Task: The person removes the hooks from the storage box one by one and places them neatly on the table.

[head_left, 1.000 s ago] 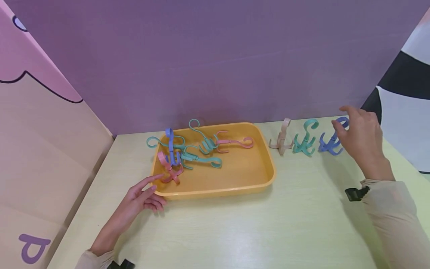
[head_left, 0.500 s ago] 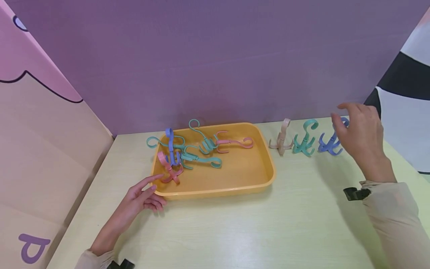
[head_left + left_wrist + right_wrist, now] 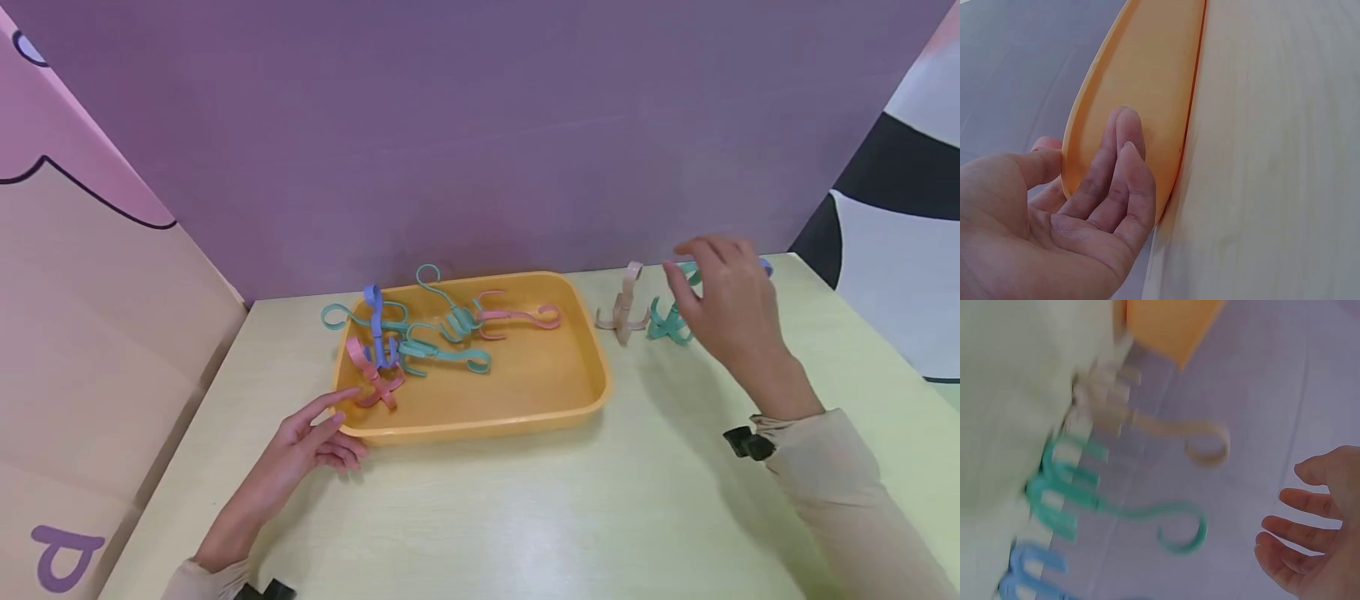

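Three plastic hooks stand along table's far right edge; six remain in orange plastic tray [image 3: 525, 417]. Right hand [image 3: 731, 312] empty, fingers spread; left hand [image 3: 311, 437] open against tray corner.

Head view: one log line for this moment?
left hand: open, touching orange tray corner | right hand: open, empty, above green hook | beige hook: standing

— What is sitting where on the table [image 3: 525, 517]?
— The tray [image 3: 480, 421] is lying at the middle with hooks [image 3: 420, 337] piled in its left part. Three more hooks [image 3: 622, 308] are standing in a row to its right.
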Tool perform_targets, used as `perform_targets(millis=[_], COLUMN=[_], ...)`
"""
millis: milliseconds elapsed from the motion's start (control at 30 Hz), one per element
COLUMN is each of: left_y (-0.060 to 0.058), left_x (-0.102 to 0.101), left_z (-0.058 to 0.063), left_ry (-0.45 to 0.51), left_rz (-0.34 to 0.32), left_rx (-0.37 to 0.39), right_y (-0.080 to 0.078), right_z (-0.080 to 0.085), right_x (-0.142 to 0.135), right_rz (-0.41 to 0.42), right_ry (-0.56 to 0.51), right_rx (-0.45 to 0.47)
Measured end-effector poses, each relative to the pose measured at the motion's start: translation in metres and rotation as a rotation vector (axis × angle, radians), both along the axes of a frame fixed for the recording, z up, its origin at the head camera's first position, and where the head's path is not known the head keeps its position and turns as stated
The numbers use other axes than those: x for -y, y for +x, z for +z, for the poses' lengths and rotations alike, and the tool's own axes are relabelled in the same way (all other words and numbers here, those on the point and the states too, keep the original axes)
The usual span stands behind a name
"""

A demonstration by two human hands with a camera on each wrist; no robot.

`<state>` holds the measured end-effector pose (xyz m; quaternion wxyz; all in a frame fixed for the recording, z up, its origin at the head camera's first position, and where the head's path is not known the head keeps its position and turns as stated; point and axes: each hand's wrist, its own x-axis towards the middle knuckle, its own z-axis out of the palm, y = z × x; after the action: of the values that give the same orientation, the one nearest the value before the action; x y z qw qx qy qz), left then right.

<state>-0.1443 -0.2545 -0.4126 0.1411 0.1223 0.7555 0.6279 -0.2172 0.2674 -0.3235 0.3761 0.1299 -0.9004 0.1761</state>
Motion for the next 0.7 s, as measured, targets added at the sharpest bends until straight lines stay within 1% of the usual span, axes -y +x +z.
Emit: perform_targets(millis=[100,233,367,567,700], left_y=[0.001,0.000,-0.001,-0.001,-0.002], left_x=[0.002,0.001,0.000,0.000,0.002], left_z=[0.001,0.000,-0.003,-0.002,-0.001], left_ry=[0.009,0.025,0.031,0.034,0.033], left_rz=[-0.003,-0.009,-0.012,-0.006,-0.001], left_rx=[0.000,0.007,0.011,0.016,0.016], right_y=[0.000,-0.002,-0.004,-0.009,-0.010], right_z=[-0.005,-0.015,-0.020,-0.021,-0.018], right_x=[0.023,0.043,0.064,0.099,0.119], right_rz=[0.074,0.153,0.210,0.281,0.291], right_ry=[0.030,0.066,0.088,0.118,0.144], right_rx=[-0.023,-0.061,-0.059,-0.070,-0.049])
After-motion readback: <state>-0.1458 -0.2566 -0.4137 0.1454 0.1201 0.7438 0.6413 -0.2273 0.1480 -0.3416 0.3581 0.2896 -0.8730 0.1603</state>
